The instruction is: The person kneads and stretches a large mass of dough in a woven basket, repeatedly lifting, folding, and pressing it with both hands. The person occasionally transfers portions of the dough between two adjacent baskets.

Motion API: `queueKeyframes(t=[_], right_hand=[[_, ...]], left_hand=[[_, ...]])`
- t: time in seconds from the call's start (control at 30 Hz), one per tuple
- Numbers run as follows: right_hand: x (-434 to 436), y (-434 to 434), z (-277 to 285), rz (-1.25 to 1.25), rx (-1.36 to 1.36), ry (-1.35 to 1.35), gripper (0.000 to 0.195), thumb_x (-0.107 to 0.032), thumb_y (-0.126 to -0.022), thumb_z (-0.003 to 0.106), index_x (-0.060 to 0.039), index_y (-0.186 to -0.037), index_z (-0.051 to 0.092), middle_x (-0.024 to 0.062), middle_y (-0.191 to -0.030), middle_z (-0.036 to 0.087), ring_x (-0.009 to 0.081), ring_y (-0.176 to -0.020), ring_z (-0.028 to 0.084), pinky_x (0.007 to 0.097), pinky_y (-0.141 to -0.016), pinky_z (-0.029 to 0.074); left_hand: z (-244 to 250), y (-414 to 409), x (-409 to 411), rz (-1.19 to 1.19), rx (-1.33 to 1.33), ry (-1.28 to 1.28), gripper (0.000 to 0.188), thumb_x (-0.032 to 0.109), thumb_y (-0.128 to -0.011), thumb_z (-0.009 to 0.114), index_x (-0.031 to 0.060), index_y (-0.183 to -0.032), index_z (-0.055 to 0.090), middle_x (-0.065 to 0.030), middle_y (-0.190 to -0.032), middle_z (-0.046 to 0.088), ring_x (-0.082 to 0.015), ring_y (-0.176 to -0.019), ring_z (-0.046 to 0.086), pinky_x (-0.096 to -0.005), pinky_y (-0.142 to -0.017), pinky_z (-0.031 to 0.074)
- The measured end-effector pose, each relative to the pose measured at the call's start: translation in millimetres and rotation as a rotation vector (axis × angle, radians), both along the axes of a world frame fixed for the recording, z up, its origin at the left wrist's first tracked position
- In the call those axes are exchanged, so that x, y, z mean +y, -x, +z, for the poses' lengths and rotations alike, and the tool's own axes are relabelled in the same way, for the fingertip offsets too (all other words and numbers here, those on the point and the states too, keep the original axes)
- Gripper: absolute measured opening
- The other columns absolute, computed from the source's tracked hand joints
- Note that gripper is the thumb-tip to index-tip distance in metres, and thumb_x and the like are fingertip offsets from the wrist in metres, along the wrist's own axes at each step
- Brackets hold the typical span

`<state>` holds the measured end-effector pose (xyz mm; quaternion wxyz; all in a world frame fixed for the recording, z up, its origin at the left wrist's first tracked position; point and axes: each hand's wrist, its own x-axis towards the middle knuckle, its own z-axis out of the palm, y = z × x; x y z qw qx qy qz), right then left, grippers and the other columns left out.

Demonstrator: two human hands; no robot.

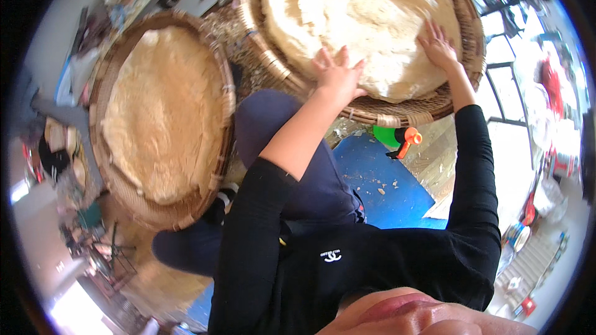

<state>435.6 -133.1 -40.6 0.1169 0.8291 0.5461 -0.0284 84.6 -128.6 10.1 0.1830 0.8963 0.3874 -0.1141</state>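
Observation:
A large round woven basket tray (274,63) stands in front of me, holding a broad, pale cream slab (368,23) with an uneven, lumpy surface; its material is unclear. My left hand (336,73) rests on the slab's near edge with its fingers spread. Farther right, the fingers of my right hand (437,45) lie flat against the slab near the basket's right rim. Neither hand grips anything. To my left is a second woven basket (100,149), lined with a similar yellowish slab (163,116) that has ragged edges.
A green spray bottle with an orange nozzle (409,137) is just below the large basket. Pale flakes dot a blue mat (386,181) on the wooden floor. Brownish shreds (253,65) lie between the baskets. A folding stand (116,251) is at lower left; clutter lines the right side.

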Motion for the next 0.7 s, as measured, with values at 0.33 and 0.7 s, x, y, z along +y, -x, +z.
queueKeyframes(t=[0.33,0.7], right_hand=[[32.5,19.7,24.3,0.435,0.195,-0.378,0.048,-0.031,-0.096,0.061,-0.0157,-0.140,0.050,0.0177,-0.149,0.043,0.0350,-0.138,0.042,0.0446,-0.112,0.036],[71.1,356.0,97.9,0.896,0.709,-0.463,0.022,-0.015,-0.095,0.062,-0.0133,-0.116,0.070,0.0082,-0.134,0.060,0.0274,-0.125,0.056,0.0406,-0.103,0.047]], left_hand=[[27.0,197.2,11.5,0.250,-0.878,-0.317,0.027,0.018,-0.099,0.054,0.0079,-0.121,0.066,-0.0135,-0.115,0.068,-0.0258,-0.107,0.063,-0.0394,-0.094,0.052],[-29.7,442.4,-54.6,0.645,-0.068,-0.083,0.032,0.029,-0.097,0.055,0.0021,-0.114,0.062,-0.0205,-0.120,0.061,-0.0379,-0.102,0.063,-0.0448,-0.086,0.052]])
